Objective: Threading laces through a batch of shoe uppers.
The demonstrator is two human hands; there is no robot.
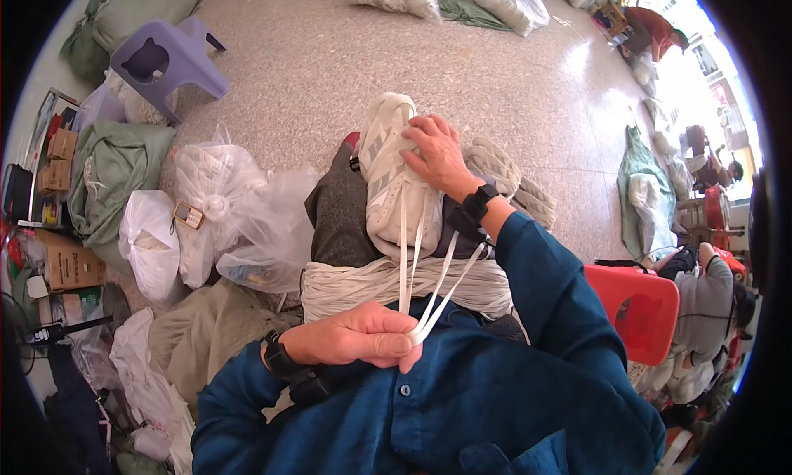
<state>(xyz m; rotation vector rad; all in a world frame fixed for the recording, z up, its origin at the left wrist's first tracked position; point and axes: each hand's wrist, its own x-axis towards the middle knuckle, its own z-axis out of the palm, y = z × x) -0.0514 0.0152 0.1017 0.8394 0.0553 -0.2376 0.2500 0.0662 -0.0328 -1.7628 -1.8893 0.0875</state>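
A cream sneaker upper (384, 157) with grey stripes lies across my lap, toe end toward me. Bent over its far right side, my right hand (437, 151) grips it, thumb and fingertips on the upper; what the fingertips touch underneath is hidden. Close to my chest, my left hand (363, 335) is closed on flat white shoelaces (425, 320). Two strands run from it up to the upper, and two more stretch toward my right wrist. A thick bundle of white laces (346, 287) lies across my thighs. More uppers (532, 198) rest beyond my right forearm.
Clear plastic bags (219, 186) and a white bag (148, 240) lie at left, with a small phone-like device (188, 215) on them. A purple stool (169, 62) stands far left, a red stool (635, 310) at right. Another person (701, 302) sits beyond it.
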